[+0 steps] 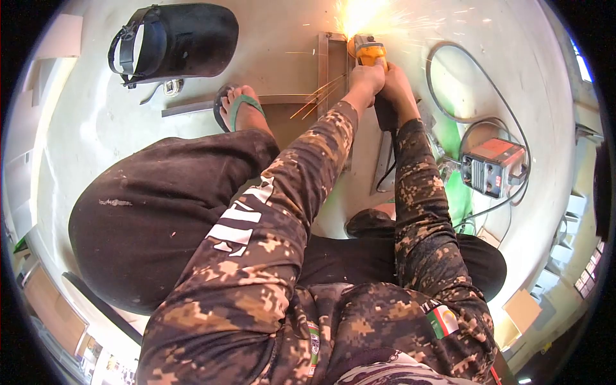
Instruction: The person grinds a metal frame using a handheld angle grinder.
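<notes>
Both my hands are wrapped round a yellow angle grinder (371,54) in front of me. My left hand (366,83) is closed on it near the head, and my right hand (399,91) grips the body just behind. Bright sparks (359,18) spray from the grinder's disc, which meets the far end of a metal frame (323,70); the glare hides the exact contact point. My sandalled foot (247,110) rests by a long metal bar (192,107) that reaches toward the frame.
A black welding helmet (192,40) lies at the far left, with a tape measure (172,87) beside it. On the right stands a red and grey welding machine (493,165), its black cable (443,106) looping across the pale floor (282,25).
</notes>
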`<control>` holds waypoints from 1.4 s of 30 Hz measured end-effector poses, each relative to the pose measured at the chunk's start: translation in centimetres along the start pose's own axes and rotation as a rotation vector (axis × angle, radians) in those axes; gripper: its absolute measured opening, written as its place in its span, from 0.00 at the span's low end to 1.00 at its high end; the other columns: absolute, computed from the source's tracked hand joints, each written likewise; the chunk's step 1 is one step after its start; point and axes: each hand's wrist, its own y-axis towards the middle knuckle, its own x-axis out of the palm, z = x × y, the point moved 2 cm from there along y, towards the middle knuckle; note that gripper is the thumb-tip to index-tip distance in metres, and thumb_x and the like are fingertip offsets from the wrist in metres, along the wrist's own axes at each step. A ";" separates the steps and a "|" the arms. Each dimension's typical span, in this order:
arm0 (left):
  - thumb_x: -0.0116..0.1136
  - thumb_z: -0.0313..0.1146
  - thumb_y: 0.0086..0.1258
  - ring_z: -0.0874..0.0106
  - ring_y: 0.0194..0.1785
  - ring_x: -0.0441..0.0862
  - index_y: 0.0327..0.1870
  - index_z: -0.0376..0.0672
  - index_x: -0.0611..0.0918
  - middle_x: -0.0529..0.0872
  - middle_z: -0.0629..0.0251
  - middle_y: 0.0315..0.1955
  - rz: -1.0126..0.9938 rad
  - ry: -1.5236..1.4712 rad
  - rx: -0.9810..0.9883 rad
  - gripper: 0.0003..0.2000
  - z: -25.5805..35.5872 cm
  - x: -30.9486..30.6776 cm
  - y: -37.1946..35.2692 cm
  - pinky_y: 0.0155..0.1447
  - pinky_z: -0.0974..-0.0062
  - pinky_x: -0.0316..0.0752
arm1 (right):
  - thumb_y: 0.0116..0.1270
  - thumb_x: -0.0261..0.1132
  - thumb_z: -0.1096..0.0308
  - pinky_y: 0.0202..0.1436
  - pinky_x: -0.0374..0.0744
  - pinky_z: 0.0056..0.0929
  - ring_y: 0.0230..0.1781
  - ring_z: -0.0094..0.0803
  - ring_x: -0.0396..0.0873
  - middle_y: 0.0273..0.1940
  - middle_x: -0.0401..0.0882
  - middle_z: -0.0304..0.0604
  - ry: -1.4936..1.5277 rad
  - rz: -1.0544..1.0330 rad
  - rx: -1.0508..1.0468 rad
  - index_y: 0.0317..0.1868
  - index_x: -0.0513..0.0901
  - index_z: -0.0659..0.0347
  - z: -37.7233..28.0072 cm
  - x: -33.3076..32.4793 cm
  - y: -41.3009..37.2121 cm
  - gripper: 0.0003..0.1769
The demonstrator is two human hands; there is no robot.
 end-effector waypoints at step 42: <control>0.55 0.60 0.72 0.54 0.44 0.87 0.53 0.25 0.81 0.86 0.43 0.48 -0.002 0.013 0.103 0.36 -0.4 -1.6 2.0 0.39 0.57 0.80 | 0.62 0.70 0.54 0.49 0.81 0.41 0.47 0.51 0.86 0.44 0.87 0.59 0.026 0.113 0.010 0.49 0.83 0.67 -2.9 0.7 -1.1 0.24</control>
